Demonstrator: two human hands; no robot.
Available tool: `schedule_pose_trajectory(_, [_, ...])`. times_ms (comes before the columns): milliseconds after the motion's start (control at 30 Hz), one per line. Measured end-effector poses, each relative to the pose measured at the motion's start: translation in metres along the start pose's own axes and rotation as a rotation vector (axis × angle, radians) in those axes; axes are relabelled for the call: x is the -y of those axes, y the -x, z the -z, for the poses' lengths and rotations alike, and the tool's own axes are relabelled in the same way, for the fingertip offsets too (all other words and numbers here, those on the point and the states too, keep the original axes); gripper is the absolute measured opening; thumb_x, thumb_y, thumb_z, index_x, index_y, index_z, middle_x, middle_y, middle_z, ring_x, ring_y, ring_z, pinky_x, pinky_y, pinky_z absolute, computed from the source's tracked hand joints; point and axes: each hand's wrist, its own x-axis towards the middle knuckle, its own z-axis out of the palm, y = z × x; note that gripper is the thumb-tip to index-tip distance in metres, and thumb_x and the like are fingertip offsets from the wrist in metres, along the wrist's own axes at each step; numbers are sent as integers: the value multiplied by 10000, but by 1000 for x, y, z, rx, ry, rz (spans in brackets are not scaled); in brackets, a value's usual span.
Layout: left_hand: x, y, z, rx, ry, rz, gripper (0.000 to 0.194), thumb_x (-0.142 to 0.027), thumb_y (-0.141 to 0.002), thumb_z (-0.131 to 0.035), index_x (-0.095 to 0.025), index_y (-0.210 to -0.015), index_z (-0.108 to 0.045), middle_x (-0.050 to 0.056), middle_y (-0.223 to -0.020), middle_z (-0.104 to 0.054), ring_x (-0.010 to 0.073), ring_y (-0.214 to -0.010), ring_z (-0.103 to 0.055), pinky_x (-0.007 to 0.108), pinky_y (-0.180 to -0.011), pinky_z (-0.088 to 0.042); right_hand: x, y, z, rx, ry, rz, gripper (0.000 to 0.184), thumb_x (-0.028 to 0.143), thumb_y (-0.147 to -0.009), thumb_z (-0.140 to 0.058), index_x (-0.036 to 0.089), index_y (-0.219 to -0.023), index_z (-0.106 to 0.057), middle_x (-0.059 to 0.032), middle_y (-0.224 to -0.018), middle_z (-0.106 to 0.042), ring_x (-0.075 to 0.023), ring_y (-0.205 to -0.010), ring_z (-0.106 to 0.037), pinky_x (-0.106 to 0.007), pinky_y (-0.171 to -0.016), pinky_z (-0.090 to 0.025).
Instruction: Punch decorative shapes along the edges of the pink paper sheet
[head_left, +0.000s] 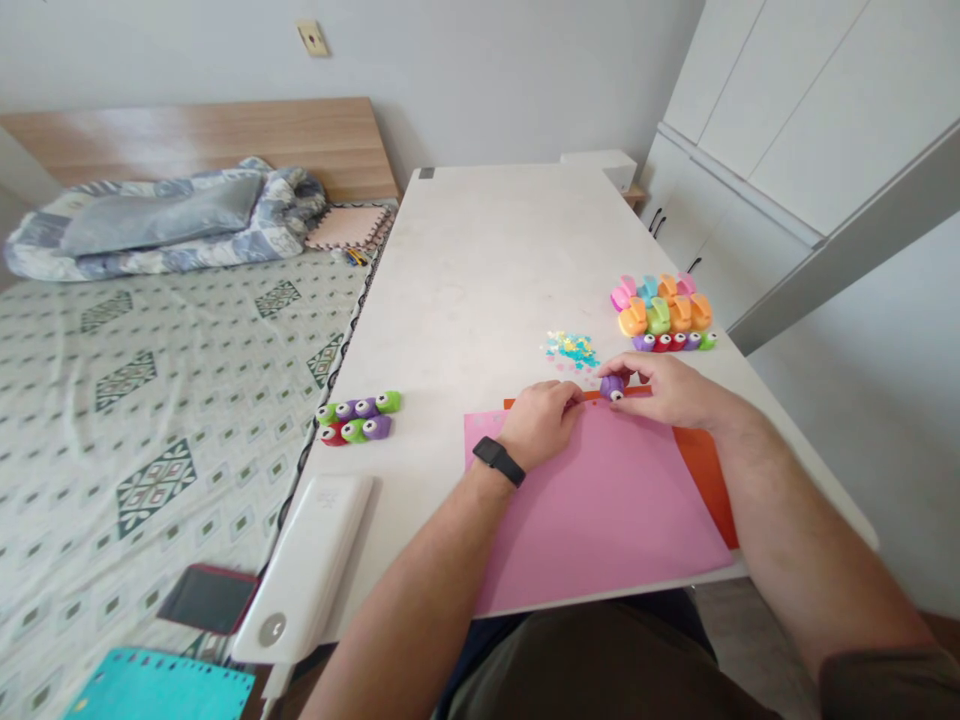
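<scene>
The right hand pinches a purple punch at the far edge of a pink sheet, which overlaps an orange sheet on the worktop. The left hand, fingers curled on that edge, seems to steady the paper against sliding; whether it pinches the sheet cannot be told from this angle. Confetti lies just beyond, while other punches sit grouped left and right, presumably for easy reach.
</scene>
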Motion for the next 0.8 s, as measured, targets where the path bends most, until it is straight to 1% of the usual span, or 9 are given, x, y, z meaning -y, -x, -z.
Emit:
schedule_pose_trajectory(133, [1, 0, -1, -15, -1, -12, 125, -181, -965, -570, -182, -998, -691, 52, -950, -740, 190, -870, -679, 307, -815, -519, -3, 3, -2, -8, -4, 18, 403, 298, -809, -743, 256, -1208, -708, -53, -1154, -748, -248, -999, -693, -399, -911, -557])
schedule_pose_trajectory(300, [1, 0, -2, -13, 4, -16, 121, -178, -964, -572, -181, -990, -690, 53, -949, -742, 188, -861, -681, 307, -806, -517, -4, 6, -7, 1, 5, 42, 413, 295, -808, -746, 272, -1219, -711, -46, -1226, -736, -263, -1091, -694, -417, -1005, -538])
schedule_pose_trajectory(533, [0, -1, -3, -28, -2, -21, 124, -180, -969, -565, -189, -988, -687, 50, -952, -743, 194, -881, -684, 320, -825, -519, -1, 8, -11, 63, 28, 28, 397, 281, -821, -715, 293, -1218, -722, -25, -1241, -742, -264, -1121, -695, -414, -1000, -551])
schedule_pose_trajectory(800, [-1, -1, -2, -25, -29, -26, 124, -187, -973, -558, -192, -978, -682, 53, -947, -738, 195, -872, -678, 317, -815, -513, 4, 9, -13, 62, 40, -20, 452, 336, -833, -729, 317, -1284, -712, -34, -1292, -733, -288, -1161, -696, -436, -1026, -545])
